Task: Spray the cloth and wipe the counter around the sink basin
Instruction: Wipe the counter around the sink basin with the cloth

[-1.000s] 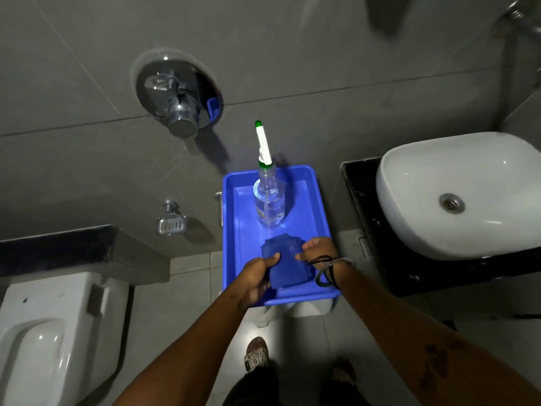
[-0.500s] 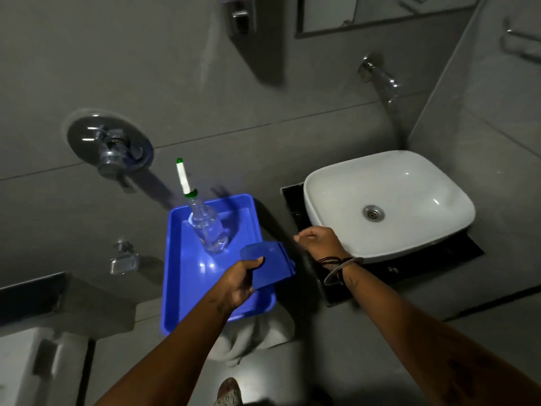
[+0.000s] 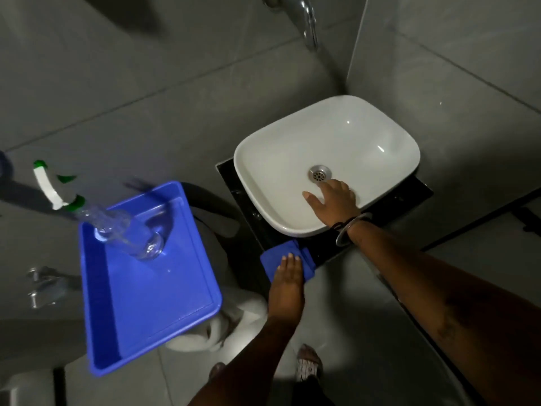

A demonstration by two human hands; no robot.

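A folded blue cloth (image 3: 273, 256) lies on the front left corner of the black counter (image 3: 240, 183), under the white sink basin (image 3: 292, 148). My left hand (image 3: 288, 273) presses flat on the cloth. My right hand (image 3: 333, 202) rests open on the basin's near rim, fingers spread, close to the drain (image 3: 319, 173). A clear spray bottle (image 3: 128, 232) with a white and green nozzle stands in a blue tray (image 3: 164, 288) to the left.
A chrome spout (image 3: 307, 22) juts from the grey tiled wall above the basin. A side wall closes in on the right. White fabric (image 3: 234, 317) bulges under the tray. A wall fixture (image 3: 41, 285) is at the left. My feet are on the floor below.
My left hand carried the cloth out of the tray to the counter's front corner and laid it flat. My right hand moved from the basin's left edge onto its near rim.
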